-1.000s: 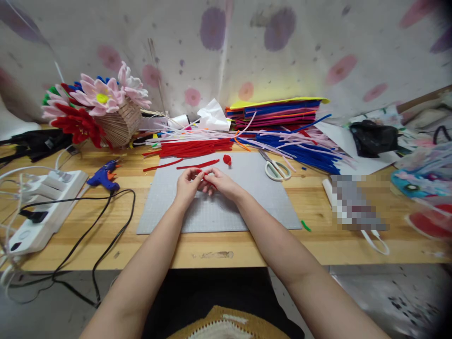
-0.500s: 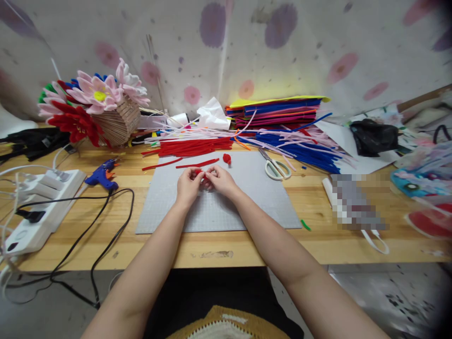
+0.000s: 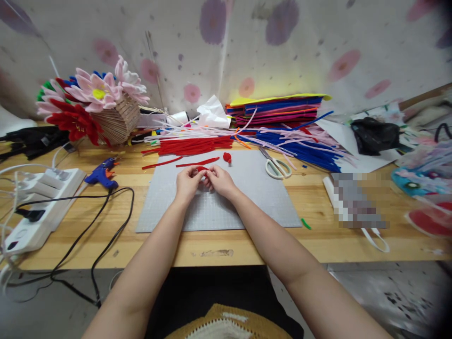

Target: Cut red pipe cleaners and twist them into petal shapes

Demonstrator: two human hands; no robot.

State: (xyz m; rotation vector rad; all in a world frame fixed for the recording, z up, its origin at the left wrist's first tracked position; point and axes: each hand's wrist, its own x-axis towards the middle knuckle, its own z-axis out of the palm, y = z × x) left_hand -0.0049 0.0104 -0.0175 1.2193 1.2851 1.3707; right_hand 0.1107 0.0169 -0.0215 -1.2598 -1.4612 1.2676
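Over the grey cutting mat [image 3: 247, 207], my left hand [image 3: 188, 182] and my right hand [image 3: 221, 180] meet with thumbs and fingers pinched. Between them is a red pipe cleaner [image 3: 202, 168], bent in a small arc and partly covered by the fingers. Just beyond my hands lies a straight red pipe cleaner [image 3: 197, 162]. A small red coiled piece [image 3: 227, 157] sits on the mat past my right hand. Farther back, a bundle of red pipe cleaners [image 3: 199, 145] runs along the mat's far edge.
White-handled scissors [image 3: 278, 168] rest at the mat's upper right. Blue pipe cleaners [image 3: 307, 153] spread behind them. To the left are a blue glue gun [image 3: 102, 173], a white power strip [image 3: 45, 207] with trailing cords, and a basket of fuzzy flowers [image 3: 123, 117].
The red pipe cleaner between my fingers now shows as a slightly raised arc. Both hands stay in nearly the same place, with small finger movements.
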